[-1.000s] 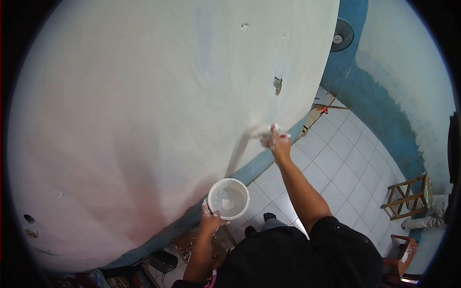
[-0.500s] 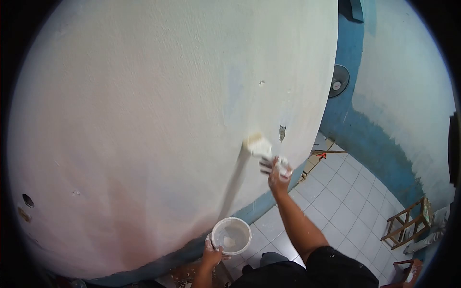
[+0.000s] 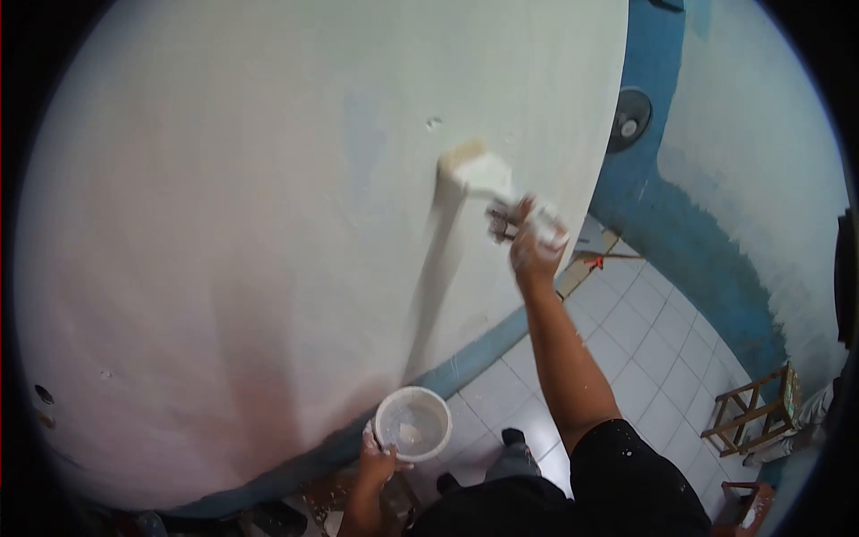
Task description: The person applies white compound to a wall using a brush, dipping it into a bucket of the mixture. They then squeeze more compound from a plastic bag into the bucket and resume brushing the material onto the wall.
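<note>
My right hand (image 3: 537, 240), smeared with white, is closed around the handle of a wide paintbrush (image 3: 486, 174). Its pale bristles meet or nearly meet the whitish wall (image 3: 295, 161), below a small chipped spot (image 3: 434, 123). Lower down, my left hand (image 3: 378, 461) grips the side of a white bucket (image 3: 445, 421), tilted so that its inside shows. A little whitish material lies at the bottom of the bucket. Part of the brush handle is hidden by my right fingers.
A wooden stool (image 3: 756, 412) stands at the right on the white tiled floor (image 3: 640, 336). Behind it is a blue and white wall (image 3: 725, 242). A fan (image 3: 629, 116) is near the wall's edge, and a reddish stool (image 3: 750, 510) is at bottom right.
My right hand has moved the brush upward along the wall. The view has shifted, and the bucket in my left hand appears slightly higher and further left.
</note>
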The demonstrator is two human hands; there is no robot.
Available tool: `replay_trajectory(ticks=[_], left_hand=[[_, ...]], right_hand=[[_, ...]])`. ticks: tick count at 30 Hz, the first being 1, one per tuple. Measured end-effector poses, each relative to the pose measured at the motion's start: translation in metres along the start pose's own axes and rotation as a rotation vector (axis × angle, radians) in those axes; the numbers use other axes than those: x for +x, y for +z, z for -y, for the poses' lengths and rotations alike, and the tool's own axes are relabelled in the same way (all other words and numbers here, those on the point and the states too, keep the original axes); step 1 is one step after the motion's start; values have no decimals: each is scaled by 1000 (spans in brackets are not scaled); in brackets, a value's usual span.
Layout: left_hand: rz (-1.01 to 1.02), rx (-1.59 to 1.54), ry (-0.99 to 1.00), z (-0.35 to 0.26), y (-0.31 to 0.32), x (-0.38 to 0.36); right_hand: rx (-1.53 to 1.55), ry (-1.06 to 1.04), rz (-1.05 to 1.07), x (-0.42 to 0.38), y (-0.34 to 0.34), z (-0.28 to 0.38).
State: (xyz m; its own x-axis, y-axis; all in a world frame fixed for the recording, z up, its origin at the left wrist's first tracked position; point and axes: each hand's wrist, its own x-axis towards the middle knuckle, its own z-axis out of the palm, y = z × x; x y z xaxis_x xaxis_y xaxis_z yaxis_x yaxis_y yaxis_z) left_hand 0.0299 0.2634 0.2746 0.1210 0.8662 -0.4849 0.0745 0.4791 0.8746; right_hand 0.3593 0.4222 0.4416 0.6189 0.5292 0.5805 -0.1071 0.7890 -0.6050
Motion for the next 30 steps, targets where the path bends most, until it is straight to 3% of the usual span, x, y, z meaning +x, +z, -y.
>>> replay_trajectory(ticks=[2, 4, 6, 8, 10, 12, 13, 14, 16, 17, 18, 19, 22, 26, 29, 30], left_hand=[[-26, -3, -60, -7, 21, 12], [-11, -2, -86, -16, 48, 21], [-2, 9, -92, -23, 72, 30], [1, 24, -74, -32, 98, 35], [1, -34, -57, -40, 121, 36], [-15, -93, -41, -48, 146, 40], [-27, -118, -31, -53, 158, 38], [-26, -127, -20, -54, 165, 33], [-9, -140, -2, -56, 177, 31], [-11, -133, 8, -53, 180, 32], [-15, -127, 16, -51, 184, 33], [-21, -121, 25, -49, 185, 33], [-31, -83, 56, -52, 193, 39], [-23, -39, 17, -56, 195, 42], [-38, -40, 24, -51, 194, 44], [-50, -35, 22, -50, 195, 47]], right_hand=[[-64, 307, -5, -45, -38, -27], [-117, 781, -70, -39, -62, -16], [77, 349, -21, -16, -85, -27], [-235, -249, 178, 58, -99, -21], [183, -29, 91, 116, -75, 28], [43, 40, 49, 159, -57, 61], [57, 42, 111, 168, -61, 51], [179, -147, 286, 165, -75, 22], [-145, -175, 302, 129, -102, -13], [-523, -296, 271, 101, -122, -33], [-306, -200, 260, 74, -135, -43], [-388, -101, 276, 51, -151, -48], [-305, 589, 85, 54, -156, -36], [132, 412, 84, 119, -112, 10], [158, 119, 145, 141, -91, 22], [30, -11, 229, 137, -103, -5]])
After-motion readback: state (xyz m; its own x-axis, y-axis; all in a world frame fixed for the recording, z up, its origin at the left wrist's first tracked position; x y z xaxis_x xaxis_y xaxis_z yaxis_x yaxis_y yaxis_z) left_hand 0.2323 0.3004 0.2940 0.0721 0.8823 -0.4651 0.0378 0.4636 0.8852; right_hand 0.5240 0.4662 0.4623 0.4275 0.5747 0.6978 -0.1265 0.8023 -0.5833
